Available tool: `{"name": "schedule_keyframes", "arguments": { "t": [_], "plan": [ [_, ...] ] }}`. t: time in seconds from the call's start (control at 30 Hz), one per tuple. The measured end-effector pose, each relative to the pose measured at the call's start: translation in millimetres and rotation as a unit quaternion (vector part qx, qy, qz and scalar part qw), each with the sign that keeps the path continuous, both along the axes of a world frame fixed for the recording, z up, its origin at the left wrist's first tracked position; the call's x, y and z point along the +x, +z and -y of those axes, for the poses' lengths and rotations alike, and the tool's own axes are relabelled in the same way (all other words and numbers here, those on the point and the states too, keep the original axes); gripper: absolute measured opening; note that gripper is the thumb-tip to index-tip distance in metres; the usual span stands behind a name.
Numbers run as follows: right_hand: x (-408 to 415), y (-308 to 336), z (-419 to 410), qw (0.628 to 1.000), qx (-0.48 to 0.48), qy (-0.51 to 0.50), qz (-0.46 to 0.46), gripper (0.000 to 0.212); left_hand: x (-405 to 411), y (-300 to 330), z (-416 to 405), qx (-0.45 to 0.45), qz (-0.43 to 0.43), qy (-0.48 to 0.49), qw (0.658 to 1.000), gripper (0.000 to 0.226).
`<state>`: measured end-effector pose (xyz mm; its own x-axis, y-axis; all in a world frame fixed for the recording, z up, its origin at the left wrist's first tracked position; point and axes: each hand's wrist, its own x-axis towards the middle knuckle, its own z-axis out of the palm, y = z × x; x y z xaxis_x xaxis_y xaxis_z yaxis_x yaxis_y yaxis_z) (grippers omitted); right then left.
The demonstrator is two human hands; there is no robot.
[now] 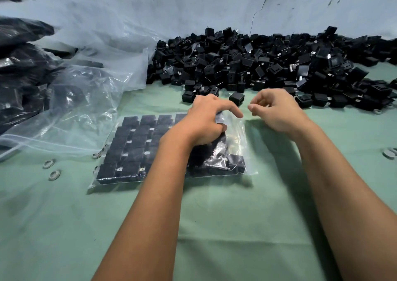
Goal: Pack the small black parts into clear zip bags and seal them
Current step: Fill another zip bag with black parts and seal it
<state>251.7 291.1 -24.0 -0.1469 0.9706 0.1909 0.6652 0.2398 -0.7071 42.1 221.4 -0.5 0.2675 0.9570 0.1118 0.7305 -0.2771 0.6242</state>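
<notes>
Head view: left hand (204, 121) is gripping the bag (129, 147) of parts; right hand (277, 113) is hovering loosely curled, holding nothing. Uneven pressing could spill parts (257, 65) before sealing.

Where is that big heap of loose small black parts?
In the head view, the heap of loose small black plastic parts lies far right on the green cloth, against the wall, beyond both hands.

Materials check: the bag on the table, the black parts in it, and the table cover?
Zip bag: thin clear plastic film, glossy; it crinkles and throws white glare. Black parts: likely moulded plastic, matte to satin, with sharp square edges and small silvery tabs, probably metal. Table cover: looks like pale green woven cloth, matte, with soft folds.
</notes>
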Motion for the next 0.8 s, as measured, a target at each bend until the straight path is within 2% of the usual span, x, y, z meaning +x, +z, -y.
{"name": "schedule_keyframes", "arguments": {
  "t": [0.03, 0.07, 0.13, 0.2, 0.3, 0.43, 0.53, 0.6, 0.63, 0.7, 0.73, 0.8],
  "plan": [
    [-5.8, -4.7, -0.6, 0.998, 0.042, -0.002, 0.040, 0.009, 1.3, -0.7, 0.3, -0.002, 0.000, -0.003, 1.000, 0.051],
    [-11.1, -10.6, -0.8, 0.995, 0.058, 0.014, 0.083, 0.023, 2.4, -1.0, 0.5, -0.002, -0.001, -0.006, 1.000, 0.055],
    [-19.6, -17.4, -0.2, 0.985, 0.038, 0.049, 0.161, 0.050, 3.5, -1.7, 0.1, 0.003, -0.001, -0.011, 1.000, 0.058],
    [-25.4, -21.1, 0.7, 0.973, 0.008, 0.063, 0.223, 0.065, 3.4, -3.0, -1.5, 0.011, -0.002, -0.012, 1.000, 0.055],
    [-27.4, -24.5, -0.6, 0.966, 0.008, 0.054, 0.253, 0.057, 1.8, -4.5, -3.8, 0.027, 0.005, -0.010, 1.000, 0.044],
    [-24.7, -22.1, 1.2, 0.982, 0.060, -0.020, 0.179, 0.018, 1.1, -6.1, -3.1, 0.041, 0.000, -0.007, 0.999, 0.022],
    [-20.6, -17.2, 3.1, 0.982, 0.115, -0.072, 0.130, 0.030, 0.2, -6.5, -3.0, 0.047, -0.006, 0.001, 0.999, 0.018],
    [-20.5, -18.3, 1.7, 0.981, 0.149, -0.061, 0.111, 0.017, -0.8, -5.3, -3.5, 0.050, -0.008, 0.003, 0.999, 0.018],
    [-22.1, -19.5, 1.2, 0.983, 0.135, -0.030, 0.123, 0.019, -1.1, -4.8, -3.5, 0.052, -0.009, 0.002, 0.999, 0.018],
    [-26.3, -23.6, 0.3, 0.980, 0.062, 0.048, 0.183, 0.051, -1.6, -3.7, -3.2, 0.054, -0.008, 0.003, 0.999, 0.018],
    [-27.9, -25.1, 0.3, 0.975, 0.036, 0.062, 0.210, 0.057, -1.6, -3.3, -2.9, 0.053, -0.009, 0.004, 0.999, 0.018],
    [-28.6, -25.4, -1.3, 0.973, 0.027, 0.068, 0.220, 0.053, -1.5, -2.9, -2.4, 0.053, -0.011, 0.005, 0.999, 0.018]
  ]
}}
